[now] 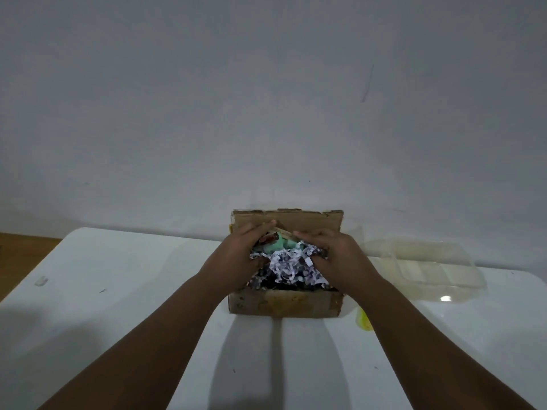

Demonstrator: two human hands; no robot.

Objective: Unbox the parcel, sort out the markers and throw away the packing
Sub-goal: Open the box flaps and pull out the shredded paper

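An open cardboard box [285,304] stands on the white table [118,291], its back flap raised against the wall. Shredded white and dark paper [288,266] fills it. My left hand [239,255] and my right hand [334,255] are both inside the box, fingers curled into the shreds, gathering a clump between them. A pale green item [279,247] with a dark brownish end shows between the hands at the back of the box; what it is I cannot tell. The lower contents are hidden by paper and hands.
A clear plastic divided container [426,267] lies to the right of the box. A yellow object [364,320] sits beside the box's front right corner. A wooden floor or surface shows past the table's left edge. A grey wall rises right behind the box.
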